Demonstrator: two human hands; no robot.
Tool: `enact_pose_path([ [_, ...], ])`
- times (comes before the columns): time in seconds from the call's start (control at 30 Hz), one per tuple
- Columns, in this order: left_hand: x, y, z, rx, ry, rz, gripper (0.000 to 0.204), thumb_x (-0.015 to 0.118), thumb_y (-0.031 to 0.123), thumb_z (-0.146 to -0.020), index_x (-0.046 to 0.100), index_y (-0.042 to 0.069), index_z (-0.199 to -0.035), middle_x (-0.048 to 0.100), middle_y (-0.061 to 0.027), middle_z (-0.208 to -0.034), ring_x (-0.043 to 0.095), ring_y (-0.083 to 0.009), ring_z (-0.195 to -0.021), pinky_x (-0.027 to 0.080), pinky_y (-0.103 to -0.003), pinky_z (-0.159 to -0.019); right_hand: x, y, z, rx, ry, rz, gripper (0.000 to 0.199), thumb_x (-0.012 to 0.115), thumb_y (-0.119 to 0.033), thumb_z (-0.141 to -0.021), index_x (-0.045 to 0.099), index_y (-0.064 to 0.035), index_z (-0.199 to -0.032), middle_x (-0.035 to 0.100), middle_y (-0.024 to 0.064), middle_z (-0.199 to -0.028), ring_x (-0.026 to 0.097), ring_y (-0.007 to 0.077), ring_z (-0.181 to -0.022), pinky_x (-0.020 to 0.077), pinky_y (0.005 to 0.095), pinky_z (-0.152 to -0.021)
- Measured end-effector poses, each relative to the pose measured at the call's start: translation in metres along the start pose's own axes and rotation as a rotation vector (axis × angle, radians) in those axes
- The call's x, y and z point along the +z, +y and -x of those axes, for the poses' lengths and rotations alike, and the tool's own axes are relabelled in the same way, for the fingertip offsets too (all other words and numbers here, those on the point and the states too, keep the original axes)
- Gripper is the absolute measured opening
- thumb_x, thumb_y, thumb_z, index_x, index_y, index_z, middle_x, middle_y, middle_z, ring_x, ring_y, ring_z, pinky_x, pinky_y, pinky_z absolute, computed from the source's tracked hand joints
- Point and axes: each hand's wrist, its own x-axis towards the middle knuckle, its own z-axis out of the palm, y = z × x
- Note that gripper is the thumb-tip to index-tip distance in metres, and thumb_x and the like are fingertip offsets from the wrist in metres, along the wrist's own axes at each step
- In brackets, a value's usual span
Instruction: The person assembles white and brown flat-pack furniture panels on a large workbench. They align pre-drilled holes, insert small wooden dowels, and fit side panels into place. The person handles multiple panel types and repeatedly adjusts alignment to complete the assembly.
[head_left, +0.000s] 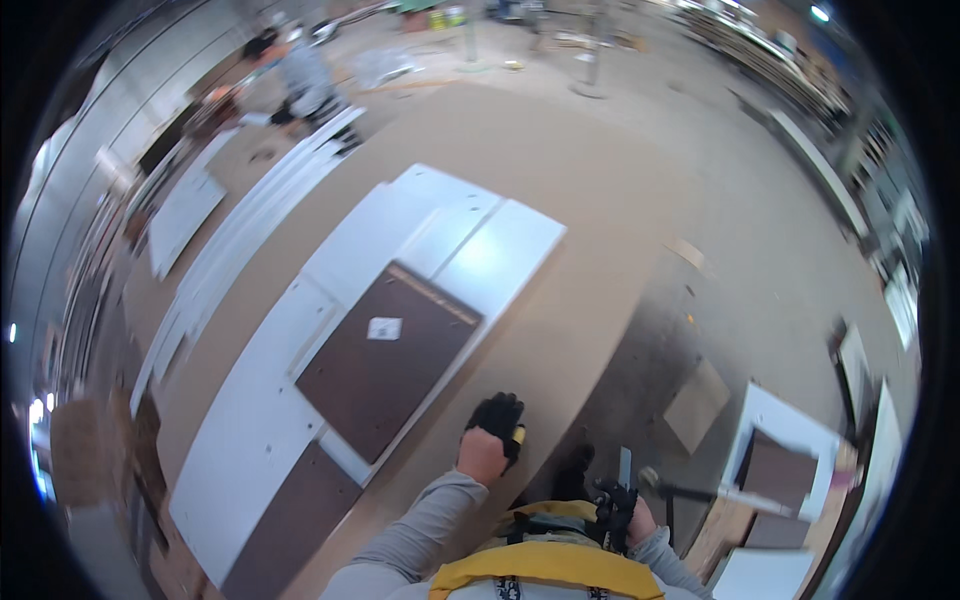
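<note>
My left hand (494, 425), in a black glove with bare wrist, is over the near edge of a large brown board. Its fingers are closed round a small yellow object (519, 434), mostly hidden by the glove. My right hand (617, 510), also gloved in black, is close to my waist and grips a flat, pale, blade-like strip (625, 467) that points up. Beyond my left hand lies a dark brown panel (395, 360) with a white label (384, 328), resting on white panels (420, 220). Another dark brown panel (295, 530) is nearer me on the left.
The large brown board (600, 200) stretches under the panels. Long white strips (260, 190) lie on the left, with another person (305, 75) bent beyond them. At lower right are white-and-brown panels (790, 430) and a long bar (700, 490). A square board (697, 405) lies on the floor.
</note>
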Motion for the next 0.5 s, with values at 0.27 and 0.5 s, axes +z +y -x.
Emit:
enact_pose_path([
  [0.27, 0.086, 0.091, -0.004, 0.182, -0.318, 0.469, 0.027, 0.060, 0.001, -0.067, 0.065, 0.006, -0.093, 0.063, -0.0153, -0.088, 0.060, -0.0360, -0.082, 0.048, -0.040, -0.074, -0.100, 0.080, 0.060, -0.235, 0.100, -0.050, 0.020, 0.063, -0.014, -0.087, 0.065, -0.0041, -0.104, 0.064, 0.0002, -0.086, 0.058, 0.0092, -0.074, 0.0462, 0.0237, -0.065],
  [0.5, 0.136, 0.163, 0.019, 0.405, -0.577, 0.478, 0.024, 0.059, 0.002, -0.072, 0.066, 0.008, -0.094, 0.064, -0.0149, -0.090, 0.060, -0.0357, -0.085, 0.048, -0.041, -0.076, -0.148, 0.114, 0.136, -0.527, 0.345, -0.455, 0.022, 0.062, -0.011, -0.087, 0.064, -0.0057, -0.107, 0.067, 0.0041, -0.090, 0.062, 0.0135, -0.078, 0.0494, 0.0280, -0.070],
])
